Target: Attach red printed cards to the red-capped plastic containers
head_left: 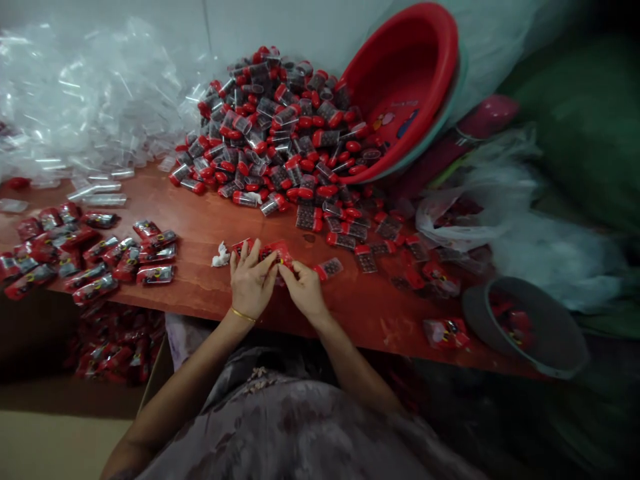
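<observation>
At the table's front edge, my left hand (251,283), with a thin gold bangle at its wrist, pinches a red printed plastic packet (284,251) between thumb and forefinger. My right hand (306,291) has its fingertips closed on the same packet from the other side. Part of the packet is hidden by my fingers, so its contents cannot be made out. Beside my left hand lies a crumpled white scrap (221,255). Just right of my right hand is a clear tube with a red cap (329,268), holding dark pellets.
A large heap of red-capped tubes (280,133) spills from a tilted red basin (435,40). Clear empty tubes (100,100) pile at back left. Wrapped red packets (120,257) lie left, above a carton (155,373) of more. A grey bowl (555,340) sits right.
</observation>
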### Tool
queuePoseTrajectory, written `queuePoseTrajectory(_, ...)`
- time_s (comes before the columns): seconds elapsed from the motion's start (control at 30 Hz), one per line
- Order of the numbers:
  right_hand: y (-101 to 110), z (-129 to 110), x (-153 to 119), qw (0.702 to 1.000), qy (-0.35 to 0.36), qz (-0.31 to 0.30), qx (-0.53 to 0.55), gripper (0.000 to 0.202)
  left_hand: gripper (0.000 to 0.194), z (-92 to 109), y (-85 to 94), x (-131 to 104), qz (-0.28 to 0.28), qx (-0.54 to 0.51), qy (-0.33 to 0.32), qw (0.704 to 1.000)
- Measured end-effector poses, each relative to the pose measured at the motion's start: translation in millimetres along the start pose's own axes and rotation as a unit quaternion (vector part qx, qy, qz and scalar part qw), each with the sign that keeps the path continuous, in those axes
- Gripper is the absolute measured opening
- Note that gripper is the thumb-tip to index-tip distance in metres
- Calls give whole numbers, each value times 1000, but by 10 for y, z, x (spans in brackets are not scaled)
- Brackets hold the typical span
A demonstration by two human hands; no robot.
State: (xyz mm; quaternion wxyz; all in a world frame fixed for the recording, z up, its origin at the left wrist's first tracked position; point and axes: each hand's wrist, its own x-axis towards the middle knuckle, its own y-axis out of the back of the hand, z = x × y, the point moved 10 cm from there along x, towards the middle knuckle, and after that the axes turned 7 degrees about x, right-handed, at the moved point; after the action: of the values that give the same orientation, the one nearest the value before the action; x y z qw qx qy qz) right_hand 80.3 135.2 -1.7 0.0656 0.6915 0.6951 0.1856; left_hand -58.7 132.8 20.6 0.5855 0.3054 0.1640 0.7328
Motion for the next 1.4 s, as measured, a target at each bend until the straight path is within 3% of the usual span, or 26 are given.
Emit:
queuePoseTrajectory(0.07,-22,8,5,1000,-4,16,-10,35,35,-166,-61,-35,-15,-131,94,987)
queuePoseTrajectory(0.1,-17,8,-2,999,-3,25,-21,35,37,-259,-153,-71,-39,-204,151,966)
queuePoseTrajectory(0.2,-17,-18,-31,998,11,28,-55,34,36,-386,-478,-236,-119,-375,295,871)
queuePoseTrajectory(0.3,12,-40,-40,997,27,9,-71,33,38,-387,-598,-337,-132,-445,366,807)
queuePoseTrajectory(0.4,190,-93,-26,990,89,-17,-104,26,42,-392,-613,-373,-140,-460,403,779)
queuePoseTrajectory(0.47,396,-79,-8,973,135,-26,-185,31,42,-404,-584,-357,-142,-459,410,775)
queuePoseTrajectory(0.57,719,205,64,934,97,-45,-340,35,41,-382,-575,-333,-167,-457,407,773)
queuePoseTrajectory(0.67,849,428,61,908,78,-88,-403,37,41,-343,-608,-348,-186,-455,407,770)
queuePoseTrajectory(0.73,861,476,13,906,78,-89,-406,35,40,-331,-626,-363,-185,-455,407,770)
queuePoseTrajectory(0.83,846,437,-121,934,71,-44,-347,28,40,-341,-650,-386,-182,-454,411,770)
queuePoseTrajectory(0.93,799,363,-308,982,30,8,-187,27,43,-397,-629,-383,-163,-440,413,781)
queuePoseTrajectory(1.0,671,342,-421,998,-23,-5,-57,29,46,-421,-608,-373,-150,-431,411,789)
queuePoseTrajectory(1.1,429,223,-526,994,-70,-62,60,27,48,-390,-615,-380,-160,-426,406,793)
queuePoseTrajectory(1.27,357,25,-522,994,-54,-83,43,23,47,-318,-596,-397,-173,-406,389,809)
queuePoseTrajectory(1.4,382,16,-498,997,-45,-69,11,24,45,-311,-535,-368,-168,-370,356,841)
